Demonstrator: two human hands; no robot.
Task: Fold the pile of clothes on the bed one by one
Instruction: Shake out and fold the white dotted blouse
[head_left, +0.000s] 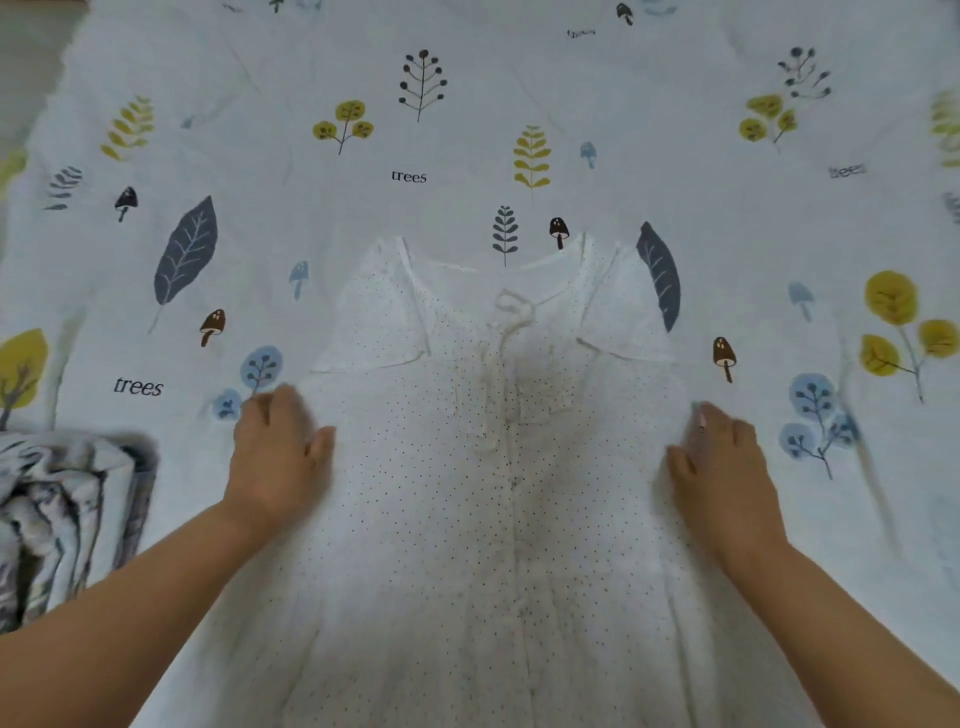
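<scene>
While the dotted white dress (498, 493) lies flat, left hand (278, 457) and right hand (724, 467) press its edges, fingers relaxed.

Two bare forearms, both hands palm-down and spread well apart.

Left hand (278, 452): enters from the lower left, forearm angled up and inward; palm down, fingers extended forward and held close together, thumb splayed toward the centre; slightly motion-blurred at the fingertips. Right hand (722, 462): enters from the lower right, forearm angled up and inward in mirror pose; palm down, fingers extended forward, thumb splayed toward the centre. Both wrists roughly straight, at about the same height in the view; neither hand curls round or pinches anything.
</scene>
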